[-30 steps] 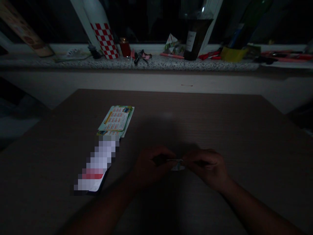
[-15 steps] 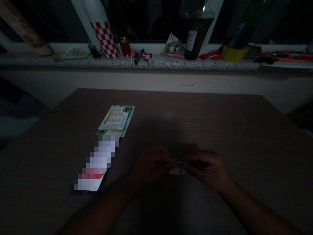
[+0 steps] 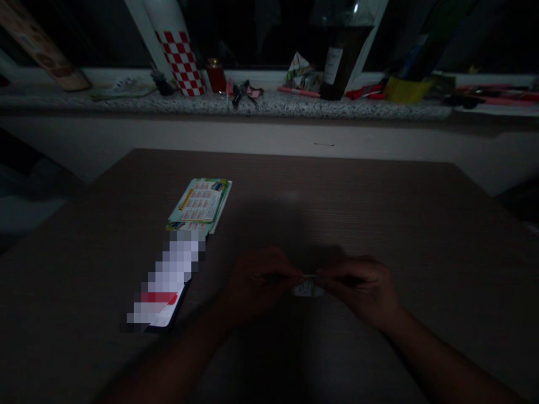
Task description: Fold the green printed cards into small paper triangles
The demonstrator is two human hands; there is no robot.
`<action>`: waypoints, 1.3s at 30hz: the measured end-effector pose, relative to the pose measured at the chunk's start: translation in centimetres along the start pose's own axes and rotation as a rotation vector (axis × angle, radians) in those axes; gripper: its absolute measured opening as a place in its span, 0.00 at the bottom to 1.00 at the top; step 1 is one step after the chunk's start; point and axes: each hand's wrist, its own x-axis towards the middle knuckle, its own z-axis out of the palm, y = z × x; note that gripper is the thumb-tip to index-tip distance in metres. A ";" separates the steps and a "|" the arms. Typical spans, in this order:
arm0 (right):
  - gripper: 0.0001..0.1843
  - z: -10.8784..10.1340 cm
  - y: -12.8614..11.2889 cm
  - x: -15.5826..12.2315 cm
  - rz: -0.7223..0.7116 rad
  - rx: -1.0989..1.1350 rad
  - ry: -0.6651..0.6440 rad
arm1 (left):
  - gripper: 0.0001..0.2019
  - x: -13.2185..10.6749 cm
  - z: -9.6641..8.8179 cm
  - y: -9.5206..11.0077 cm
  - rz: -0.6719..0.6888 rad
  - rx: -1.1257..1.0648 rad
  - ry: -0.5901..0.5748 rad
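My left hand (image 3: 259, 283) and my right hand (image 3: 362, 286) meet low over the dark wooden table (image 3: 379, 213), fingertips pinched together. Between them they hold a small pale piece of paper or card (image 3: 309, 288), seen nearly edge-on, with part of it hanging just below the fingers. The light is dim, so its print is unreadable. Both hands are closed on it, the left on its left end, the right on its right end.
A stack of small calendar cards (image 3: 201, 203) lies at the left of the table, a flat blurred-out item (image 3: 166, 283) just in front of it. Behind, a speckled stone sill (image 3: 252, 105) carries a red-checked tube (image 3: 181, 62), a dark bottle (image 3: 339, 62), pens and clutter.
The hands stay pinched on the small paper and shift only slightly; the paper's visible part has turned a little between the fingers.
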 end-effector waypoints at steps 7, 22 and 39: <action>0.07 -0.1 0.4 -0.3 -0.046 -0.173 0.048 | 0.02 0.0 0.1 -0.2 0.016 0.116 0.048; 0.10 -0.1 -0.3 0.0 -0.240 -0.223 -0.005 | 0.04 0.0 0.1 0.6 0.275 0.428 0.036; 0.08 0.2 -0.4 -0.2 -0.087 -0.152 -0.043 | 0.02 0.3 0.4 0.7 0.239 0.391 0.003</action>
